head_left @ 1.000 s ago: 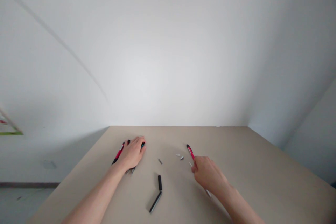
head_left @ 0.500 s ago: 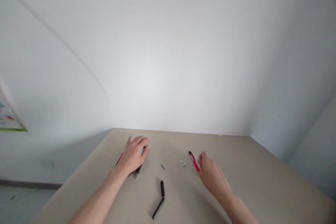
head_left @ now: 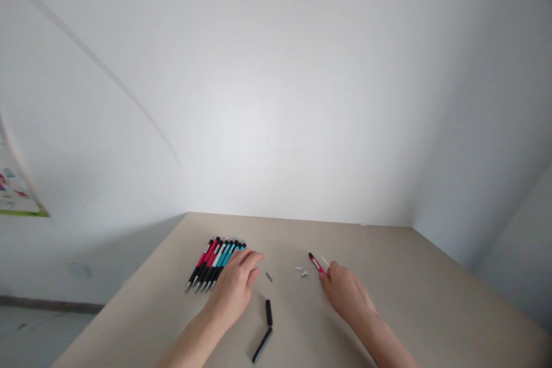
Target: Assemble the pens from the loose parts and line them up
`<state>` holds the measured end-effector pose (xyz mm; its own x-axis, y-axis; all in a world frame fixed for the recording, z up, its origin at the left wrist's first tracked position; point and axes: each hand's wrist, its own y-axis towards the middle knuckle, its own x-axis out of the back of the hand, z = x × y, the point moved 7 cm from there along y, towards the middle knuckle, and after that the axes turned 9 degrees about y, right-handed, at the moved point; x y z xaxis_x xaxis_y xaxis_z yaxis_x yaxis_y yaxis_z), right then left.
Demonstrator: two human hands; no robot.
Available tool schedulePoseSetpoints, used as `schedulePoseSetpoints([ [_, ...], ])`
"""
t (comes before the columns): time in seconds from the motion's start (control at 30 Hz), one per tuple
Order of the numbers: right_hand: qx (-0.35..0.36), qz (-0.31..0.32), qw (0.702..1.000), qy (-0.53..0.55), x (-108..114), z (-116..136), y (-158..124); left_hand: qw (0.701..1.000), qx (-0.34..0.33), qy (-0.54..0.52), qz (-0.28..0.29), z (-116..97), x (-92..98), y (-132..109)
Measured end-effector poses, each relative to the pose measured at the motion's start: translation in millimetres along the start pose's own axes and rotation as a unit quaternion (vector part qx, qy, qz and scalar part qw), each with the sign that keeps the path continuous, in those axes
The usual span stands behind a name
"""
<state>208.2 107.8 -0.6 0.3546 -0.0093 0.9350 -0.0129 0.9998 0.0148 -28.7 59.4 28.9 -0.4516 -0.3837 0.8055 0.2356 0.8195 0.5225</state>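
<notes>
My left hand (head_left: 236, 283) is open, fingers stretched to the right, over the right edge of a row of mechanical pencils (head_left: 211, 261) in red, white and blue with black grips. Its palm hides part of the blue ones. On the right, my right hand (head_left: 347, 290) is closed, its thumb and fingers over the lower end of a red pen barrel (head_left: 315, 263) with a black tip. A thin white stick (head_left: 325, 261) shows beside these fingers; whether they grip it too is unclear.
Between the hands lie a small grey metal piece (head_left: 269, 276) and small white pieces (head_left: 304, 273). Nearer me are a black grip tube (head_left: 269, 312) and a second black tube (head_left: 261, 345). The beige table (head_left: 388, 259) meets a white wall (head_left: 276, 98) behind.
My left hand has moved right and towards me, uncovering the row of pencils. My right hand has shifted slightly and its thumb now covers the red barrel's lower end.
</notes>
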Motion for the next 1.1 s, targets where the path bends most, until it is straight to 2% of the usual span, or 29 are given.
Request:
schedulePoseSetpoints([
  [0.1,0.056,-0.021,0.998,0.011,7.8,20.1,-8.6,0.999,-0.047,-0.007,-0.013,-8.7,4.1,0.2],
  [0.13,0.105,-0.030,0.994,0.025,10.1,33.2,-14.4,0.998,-0.069,0.001,-0.011,-15.2,5.8,0.1],
  [0.27,0.276,0.032,0.954,0.112,1.4,82.3,-42.5,0.988,-0.145,0.047,0.026,-42.7,3.8,-2.7],
  [0.33,0.306,0.045,0.942,0.132,-3.0,91.8,-47.7,0.984,-0.154,0.065,0.055,-46.8,-2.5,-4.8],
  [0.43,0.287,0.024,0.946,0.148,-4.4,82.7,-37.4,0.988,-0.126,0.066,0.064,-36.1,-7.4,-6.1],
  [0.6,0.145,-0.054,0.982,0.108,1.2,39.1,-6.5,0.998,-0.008,-0.043,0.044,0.5,-7.2,-5.9],
  [0.67,0.125,-0.057,0.985,0.102,1.1,32.0,-2.0,0.996,0.022,-0.075,0.036,8.5,-7.8,-6.9],
  [0.9,0.133,-0.008,0.988,0.073,-10.3,43.6,-2.2,0.990,0.010,-0.129,0.056,3.2,-13.5,-7.7],
  [1.1,0.142,-0.004,0.988,0.059,-16.1,51.6,0.2,0.989,0.002,-0.138,0.058,-0.9,-11.2,-4.5],
])
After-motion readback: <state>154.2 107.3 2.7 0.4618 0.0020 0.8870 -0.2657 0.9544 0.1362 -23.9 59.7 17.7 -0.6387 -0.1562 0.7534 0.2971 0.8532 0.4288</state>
